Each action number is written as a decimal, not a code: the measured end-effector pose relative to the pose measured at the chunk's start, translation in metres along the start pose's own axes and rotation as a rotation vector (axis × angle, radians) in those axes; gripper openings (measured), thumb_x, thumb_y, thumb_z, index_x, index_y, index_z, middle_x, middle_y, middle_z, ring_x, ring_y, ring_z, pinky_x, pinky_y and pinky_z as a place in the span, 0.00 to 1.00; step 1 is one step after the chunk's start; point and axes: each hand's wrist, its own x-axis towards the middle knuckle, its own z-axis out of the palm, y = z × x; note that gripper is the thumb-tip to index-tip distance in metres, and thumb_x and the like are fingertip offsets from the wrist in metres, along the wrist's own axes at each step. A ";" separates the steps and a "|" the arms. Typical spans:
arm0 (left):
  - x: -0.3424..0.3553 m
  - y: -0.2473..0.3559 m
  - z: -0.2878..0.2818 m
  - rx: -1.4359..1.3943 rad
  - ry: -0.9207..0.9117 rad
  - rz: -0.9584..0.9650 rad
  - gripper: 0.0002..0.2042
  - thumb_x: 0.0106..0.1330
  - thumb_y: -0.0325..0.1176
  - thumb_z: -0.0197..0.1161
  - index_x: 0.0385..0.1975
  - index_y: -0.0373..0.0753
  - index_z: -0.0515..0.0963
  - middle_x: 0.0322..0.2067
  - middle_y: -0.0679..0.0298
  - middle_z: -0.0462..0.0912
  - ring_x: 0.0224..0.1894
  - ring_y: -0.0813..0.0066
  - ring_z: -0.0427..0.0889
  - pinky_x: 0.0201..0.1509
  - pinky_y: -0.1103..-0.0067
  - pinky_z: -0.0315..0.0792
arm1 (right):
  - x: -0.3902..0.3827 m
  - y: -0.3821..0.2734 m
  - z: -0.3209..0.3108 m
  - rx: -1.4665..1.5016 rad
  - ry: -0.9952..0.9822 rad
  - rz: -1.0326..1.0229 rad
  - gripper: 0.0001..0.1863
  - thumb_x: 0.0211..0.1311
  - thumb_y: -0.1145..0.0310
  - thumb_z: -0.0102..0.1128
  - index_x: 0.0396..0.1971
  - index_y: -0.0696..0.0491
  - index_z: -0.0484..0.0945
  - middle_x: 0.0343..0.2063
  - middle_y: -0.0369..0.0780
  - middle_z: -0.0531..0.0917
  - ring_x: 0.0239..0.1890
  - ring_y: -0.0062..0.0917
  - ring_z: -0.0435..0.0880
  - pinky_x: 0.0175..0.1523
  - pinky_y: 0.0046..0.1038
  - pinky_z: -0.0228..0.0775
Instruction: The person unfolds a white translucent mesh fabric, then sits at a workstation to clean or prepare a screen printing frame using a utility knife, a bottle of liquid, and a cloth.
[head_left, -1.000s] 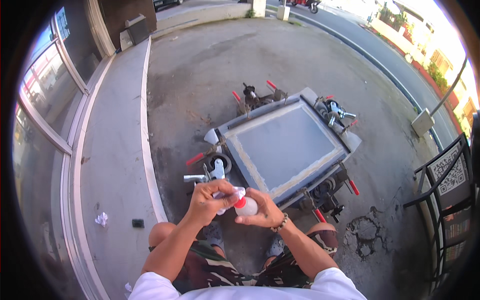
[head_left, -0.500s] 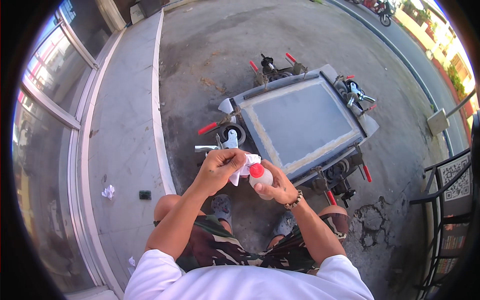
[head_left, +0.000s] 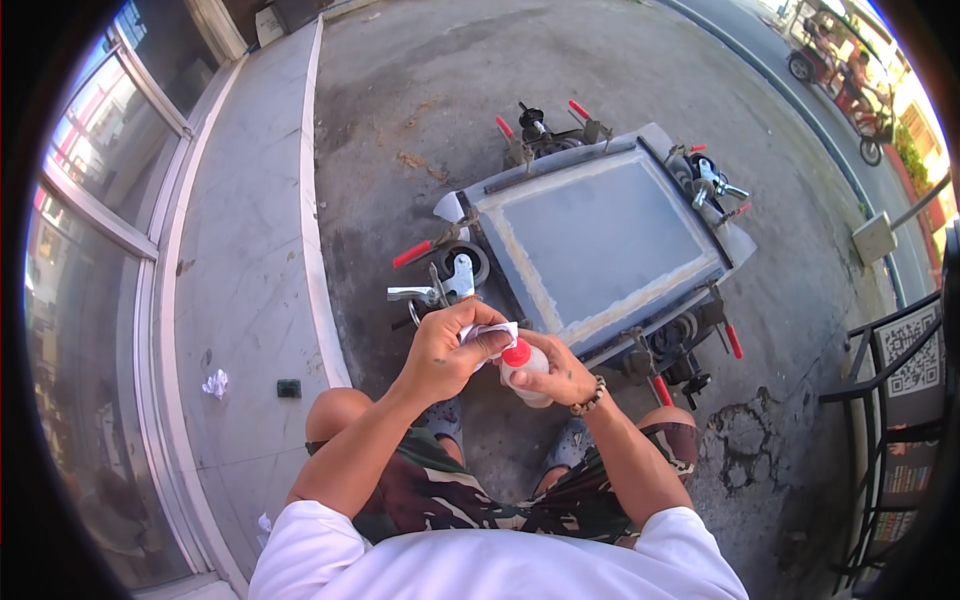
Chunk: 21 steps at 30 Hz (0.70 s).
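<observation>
1. While the person crouches on the concrete ground, a large grey rectangular frame lies flat in front of the knees, held at its corners and edges by clamps with red handles. Compared with a second ago it sits higher in the view and the pavement strip along the glass shopfront takes up more of the left side, so the head has tilted while the frame itself appears unmoved.
2. At the frame's near edge, the small white bottle with a red cap is gripped in the right hand, fingers closed round its body, upright or nearly so.
3. Pinched in the left hand is a white cloth, pressed against the bottle's cap. Both hands have stayed together over the last second, so I judge the cloth is being held at the bottle's mouth.
4. A crumpled scrap of paper and a small dark block lie on the pavement strip, well apart from the hands.
</observation>
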 end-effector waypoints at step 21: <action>-0.001 0.000 0.011 0.094 0.134 0.193 0.07 0.68 0.30 0.67 0.38 0.33 0.79 0.34 0.63 0.84 0.38 0.81 0.79 0.43 0.80 0.74 | 0.001 -0.014 0.001 -0.115 0.120 -0.034 0.30 0.55 0.44 0.70 0.39 0.59 0.78 0.27 0.38 0.81 0.30 0.22 0.79 0.35 0.28 0.70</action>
